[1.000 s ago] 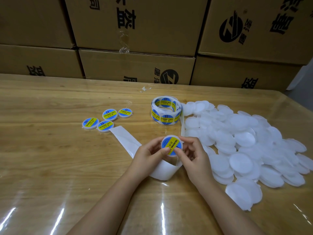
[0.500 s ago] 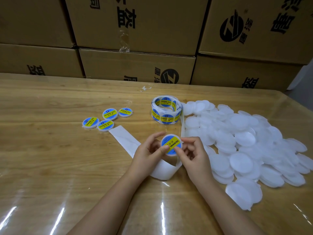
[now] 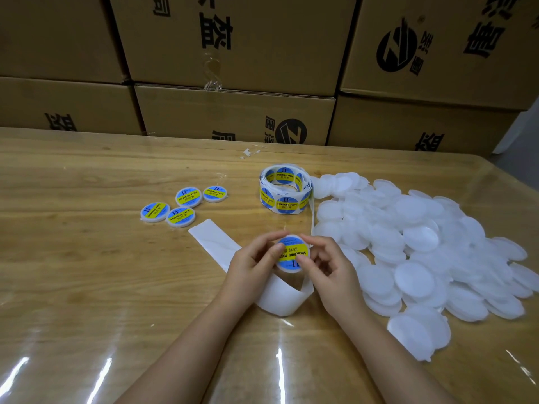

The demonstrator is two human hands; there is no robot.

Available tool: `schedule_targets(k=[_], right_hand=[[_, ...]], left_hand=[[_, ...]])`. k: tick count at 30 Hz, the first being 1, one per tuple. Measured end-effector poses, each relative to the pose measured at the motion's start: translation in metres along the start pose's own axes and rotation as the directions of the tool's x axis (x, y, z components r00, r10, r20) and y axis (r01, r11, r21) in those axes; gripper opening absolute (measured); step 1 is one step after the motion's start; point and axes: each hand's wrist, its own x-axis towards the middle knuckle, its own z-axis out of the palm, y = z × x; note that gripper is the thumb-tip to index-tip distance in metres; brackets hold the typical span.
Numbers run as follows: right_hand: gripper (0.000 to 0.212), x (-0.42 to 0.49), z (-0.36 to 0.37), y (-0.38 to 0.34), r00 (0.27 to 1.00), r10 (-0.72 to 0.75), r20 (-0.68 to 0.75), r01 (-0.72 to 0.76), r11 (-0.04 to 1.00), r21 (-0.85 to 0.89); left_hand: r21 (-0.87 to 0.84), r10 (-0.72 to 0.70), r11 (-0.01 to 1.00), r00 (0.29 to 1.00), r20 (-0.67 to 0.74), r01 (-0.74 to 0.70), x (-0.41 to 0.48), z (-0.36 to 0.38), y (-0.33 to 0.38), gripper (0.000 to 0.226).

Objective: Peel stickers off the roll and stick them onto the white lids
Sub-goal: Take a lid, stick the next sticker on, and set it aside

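Stickered lid (image 3: 292,253) is held above the table (image 3: 87,287) directly between the two hands, gripped from both sides. Left hand (image 3: 253,263) holds the lid's left edge: the thumb lies across the printed face and the fingers curl round the upper rim and behind it. Right hand (image 3: 329,266) pinches the right side, with the thumb on the lower right of the face and the index finger on the upper rim; its remaining fingers are loosely curled and hold nothing. The lid is tilted so that its blue-and-yellow face points up toward the camera. Being round, it has no long axis of its own; the yellow band runs roughly from hand to hand, and the lettering reads upside down, with the "II" mark at the near edge by the right thumb. Sticker roll (image 3: 284,189) stands beyond the hands, well apart. Its white backing strip (image 3: 214,242) loops beneath both hands and ends beyond the left hand. Four finished lids (image 3: 183,207) lie farther out past the left hand. Plain white lids (image 3: 408,243) are heaped just beside the right hand on its outer side.
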Motion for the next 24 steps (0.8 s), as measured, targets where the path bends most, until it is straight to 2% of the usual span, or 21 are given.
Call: schedule_targets(k=[8, 15, 20, 24], right_hand=[[0.032, -0.0009, 0.0000, -0.0017, 1.000, 0.010, -0.007, -0.010, 1.000, 0.014], [0.030, -0.0015, -0.0014, -0.0013, 1.000, 0.008, -0.013, -0.008, 1.000, 0.020], [0.028, -0.0005, -0.0023, 0.0015, 0.999, 0.021, -0.037, -0.021, 1.000, 0.017], [0.028, -0.0002, -0.0019, 0.0005, 0.999, 0.015, -0.036, -0.014, 1.000, 0.015]], left_hand=[[-0.016, 0.024, 1.000, 1.000, -0.015, -0.024, -0.0004, 0.0021, -0.0007, 0.025], [0.045, 0.060, 0.997, 0.998, -0.006, -0.060, -0.0019, 0.0025, 0.0005, 0.029], [0.048, 0.056, 0.997, 0.998, 0.005, -0.056, -0.0021, 0.0033, 0.0010, 0.051], [0.075, 0.056, 0.996, 0.998, -0.015, -0.055, -0.0016, 0.0033, 0.0015, 0.038]])
